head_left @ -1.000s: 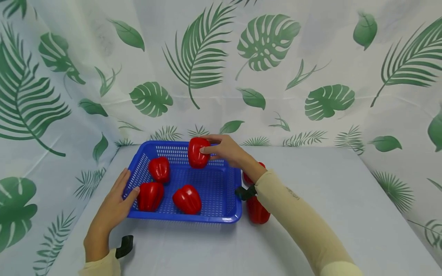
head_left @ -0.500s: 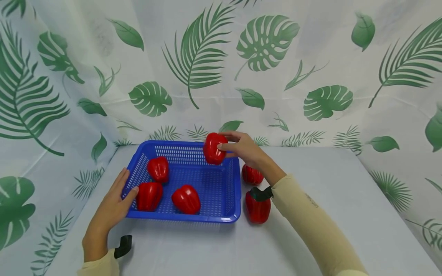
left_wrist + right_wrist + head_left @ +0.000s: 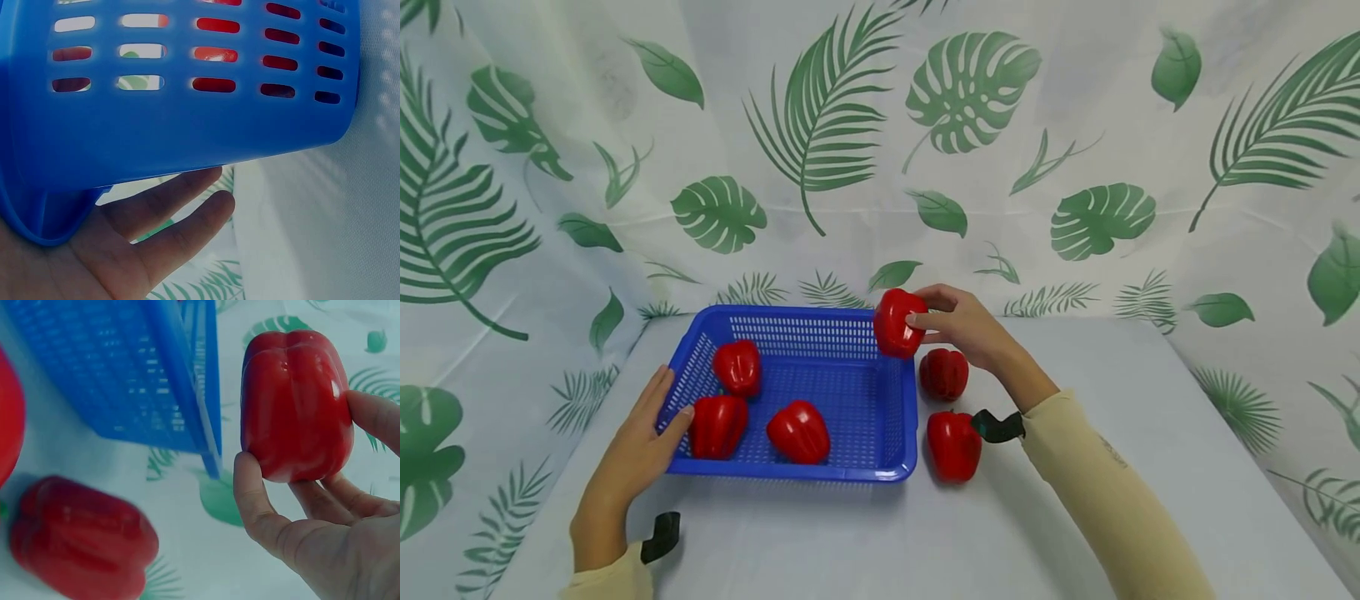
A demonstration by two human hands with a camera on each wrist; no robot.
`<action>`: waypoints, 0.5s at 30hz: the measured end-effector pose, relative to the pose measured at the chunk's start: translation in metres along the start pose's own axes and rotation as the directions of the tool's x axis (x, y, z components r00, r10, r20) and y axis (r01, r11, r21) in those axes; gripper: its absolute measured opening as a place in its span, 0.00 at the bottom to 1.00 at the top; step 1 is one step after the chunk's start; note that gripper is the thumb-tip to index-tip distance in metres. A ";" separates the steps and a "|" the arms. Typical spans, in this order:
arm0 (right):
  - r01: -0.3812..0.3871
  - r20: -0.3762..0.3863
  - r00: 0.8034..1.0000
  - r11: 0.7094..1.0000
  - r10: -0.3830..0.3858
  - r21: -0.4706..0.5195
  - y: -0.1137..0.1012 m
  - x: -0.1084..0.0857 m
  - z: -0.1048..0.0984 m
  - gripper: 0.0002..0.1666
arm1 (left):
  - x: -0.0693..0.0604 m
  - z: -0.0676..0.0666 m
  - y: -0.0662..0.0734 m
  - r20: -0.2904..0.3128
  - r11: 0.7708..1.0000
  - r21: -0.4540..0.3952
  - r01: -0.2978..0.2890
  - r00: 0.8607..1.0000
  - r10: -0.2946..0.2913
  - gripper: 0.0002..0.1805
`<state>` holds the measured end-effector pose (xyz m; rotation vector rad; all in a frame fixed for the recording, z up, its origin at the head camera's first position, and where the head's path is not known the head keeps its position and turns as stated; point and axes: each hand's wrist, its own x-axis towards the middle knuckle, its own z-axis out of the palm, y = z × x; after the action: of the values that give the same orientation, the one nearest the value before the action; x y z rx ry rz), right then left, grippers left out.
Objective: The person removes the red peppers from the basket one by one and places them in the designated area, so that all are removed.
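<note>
My right hand holds a glossy red bell pepper in the air, at the back right rim of a blue plastic basket. In the right wrist view, thumb and fingers pinch that pepper by its sides, apart from the basket wall. My left hand rests against the basket's left side, its thumb at the rim. The left wrist view shows two fingers extended beside the perforated wall. Three red bell peppers lie inside: back left, front left and front middle.
Two more red bell peppers stand on the white table just right of the basket, one farther back and one nearer. A leaf-patterned white curtain closes off the back and sides.
My right hand has moved to the right with the bell pepper, from over the basket's back to its right rim. My left hand has kept its place at the basket.
</note>
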<state>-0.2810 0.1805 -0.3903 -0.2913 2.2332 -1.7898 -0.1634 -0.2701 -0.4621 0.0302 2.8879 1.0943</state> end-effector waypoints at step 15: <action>-0.074 -0.099 0.992 0.997 0.072 -0.007 0.019 -0.023 -0.041 0.37 | 0.000 0.000 -0.002 -0.009 1.000 -0.006 -0.012 1.000 0.012 0.45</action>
<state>-0.2722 0.2299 -0.3989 -0.1239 2.2893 -1.7913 -0.1634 -0.2712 -0.4636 0.0417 2.8965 1.1075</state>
